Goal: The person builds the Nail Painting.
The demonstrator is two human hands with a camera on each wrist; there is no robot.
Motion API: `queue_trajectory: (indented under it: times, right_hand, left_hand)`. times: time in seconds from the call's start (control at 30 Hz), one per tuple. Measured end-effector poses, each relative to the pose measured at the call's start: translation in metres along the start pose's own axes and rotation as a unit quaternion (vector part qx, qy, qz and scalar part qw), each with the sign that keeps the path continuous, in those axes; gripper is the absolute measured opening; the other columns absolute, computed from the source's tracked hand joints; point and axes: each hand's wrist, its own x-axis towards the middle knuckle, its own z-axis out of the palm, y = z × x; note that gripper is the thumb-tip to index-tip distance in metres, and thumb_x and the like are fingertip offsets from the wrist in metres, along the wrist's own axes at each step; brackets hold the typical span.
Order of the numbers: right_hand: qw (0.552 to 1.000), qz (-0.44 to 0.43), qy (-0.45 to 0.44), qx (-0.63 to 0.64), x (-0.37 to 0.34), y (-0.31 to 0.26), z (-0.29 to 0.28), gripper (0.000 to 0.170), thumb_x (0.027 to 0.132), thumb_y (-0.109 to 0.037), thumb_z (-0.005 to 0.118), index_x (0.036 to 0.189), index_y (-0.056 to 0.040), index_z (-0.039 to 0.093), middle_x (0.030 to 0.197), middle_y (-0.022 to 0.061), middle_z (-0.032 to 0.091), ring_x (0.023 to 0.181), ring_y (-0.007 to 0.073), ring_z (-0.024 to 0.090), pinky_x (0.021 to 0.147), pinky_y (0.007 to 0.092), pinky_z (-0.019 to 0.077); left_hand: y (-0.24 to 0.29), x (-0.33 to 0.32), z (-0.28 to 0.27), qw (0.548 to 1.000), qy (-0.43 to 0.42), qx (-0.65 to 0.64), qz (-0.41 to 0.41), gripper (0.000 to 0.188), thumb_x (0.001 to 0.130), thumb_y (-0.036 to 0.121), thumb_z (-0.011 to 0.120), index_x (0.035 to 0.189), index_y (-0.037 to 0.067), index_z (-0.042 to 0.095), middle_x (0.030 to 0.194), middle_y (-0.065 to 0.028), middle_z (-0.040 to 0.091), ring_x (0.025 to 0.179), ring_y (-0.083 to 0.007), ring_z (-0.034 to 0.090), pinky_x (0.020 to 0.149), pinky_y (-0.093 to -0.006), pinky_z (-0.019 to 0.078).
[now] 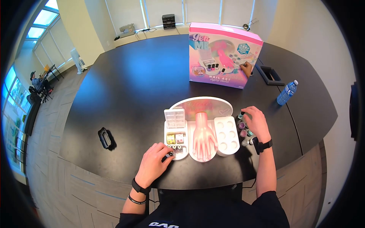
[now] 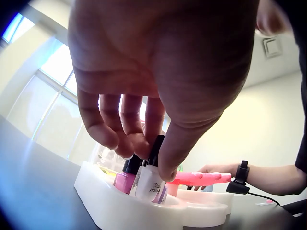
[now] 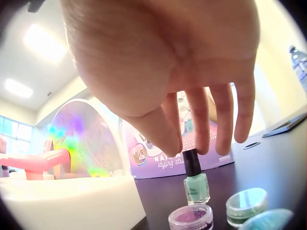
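My left hand (image 1: 153, 160) (image 2: 163, 62) pinches the black cap of a white polish bottle (image 2: 149, 184) between thumb and fingers, at the front of the tray's left section. A pink polish bottle (image 2: 124, 181) stands beside it. On the right, my right hand (image 1: 257, 123) (image 3: 168, 57) pinches the black cap of a mint green polish bottle (image 3: 196, 188), which is upright on the table. Small round pots, one purple (image 3: 191, 218) and one green (image 3: 246, 206), sit near that bottle. Between the hands, a pink model hand (image 1: 203, 138) lies on the white tray (image 1: 227, 151).
Behind the tray stands a pink and purple box (image 1: 224, 57). A water bottle (image 1: 287, 92) is at the right, near a dark recessed holder (image 1: 270, 75). A black object (image 1: 105, 138) lies on the table (image 1: 125, 98) at the left. Far left, a person (image 1: 40, 82) sits.
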Motion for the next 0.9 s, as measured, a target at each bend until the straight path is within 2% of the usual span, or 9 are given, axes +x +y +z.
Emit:
queue_trajectory:
  times: [0.23, 0.4, 0.53, 0.6, 0.9]
  right_hand:
    - [1.0, 0.008, 0.018, 0.018, 0.003, -0.002, 0.005, 0.018, 0.095, -0.005, 0.072, 0.112, -0.0051, 0.078, 0.114, 0.014, 0.074, 0.104, 0.0411, 0.072, 0.091, 0.0495, 0.0573]
    - [0.999, 0.031, 0.031, 0.018, 0.004, -0.002, 0.009, 0.012, 0.093, -0.001, 0.074, 0.104, -0.004, 0.072, 0.105, 0.0135, 0.071, 0.099, 0.0417, 0.07, 0.086, 0.0506, 0.0556]
    - [0.999, 0.018, 0.044, 0.004, 0.002, 0.004, 0.013, 0.013, 0.093, -0.001, 0.074, 0.105, -0.0042, 0.071, 0.104, 0.0124, 0.07, 0.101, 0.0397, 0.069, 0.087, 0.0493, 0.0553]
    - [0.997, 0.001, 0.081, 0.001, 0.0, -0.002, 0.01, 0.015, 0.094, -0.002, 0.074, 0.107, -0.0046, 0.071, 0.105, 0.0115, 0.07, 0.106, 0.0374, 0.068, 0.089, 0.0477, 0.055]
    - [0.986, -0.07, 0.145, 0.034, -0.018, -0.065, -0.024, 0.019, 0.093, -0.002, 0.075, 0.112, -0.0036, 0.074, 0.112, 0.0109, 0.073, 0.108, 0.0356, 0.068, 0.093, 0.0457, 0.0547]
  left_hand:
    - [-0.002, -0.001, 0.004, 1.0, 0.004, 0.016, 0.006, 0.024, 0.083, 0.009, 0.088, 0.105, 0.007, 0.077, 0.097, -0.0072, 0.067, 0.094, -0.0303, 0.065, 0.081, -0.0428, 0.0551]
    - [-0.002, 0.0, 0.004, 0.999, 0.005, 0.029, 0.015, 0.022, 0.086, 0.01, 0.086, 0.104, 0.008, 0.075, 0.096, -0.0061, 0.066, 0.093, -0.0293, 0.065, 0.081, -0.0428, 0.0549]
    - [0.0, 0.0, 0.002, 0.999, 0.003, 0.029, 0.018, 0.022, 0.086, 0.01, 0.086, 0.105, 0.007, 0.075, 0.097, -0.0064, 0.066, 0.094, -0.0293, 0.066, 0.081, -0.0428, 0.0553]
    - [0.001, 0.0, 0.002, 1.0, -0.001, 0.021, 0.013, 0.022, 0.086, 0.009, 0.086, 0.105, 0.007, 0.075, 0.097, -0.0067, 0.066, 0.095, -0.0297, 0.066, 0.082, -0.0429, 0.0556]
    - [0.004, 0.0, 0.002, 1.0, -0.001, 0.003, -0.001, 0.024, 0.084, 0.009, 0.088, 0.105, 0.007, 0.077, 0.099, -0.0085, 0.068, 0.096, -0.031, 0.066, 0.083, -0.0425, 0.0555]
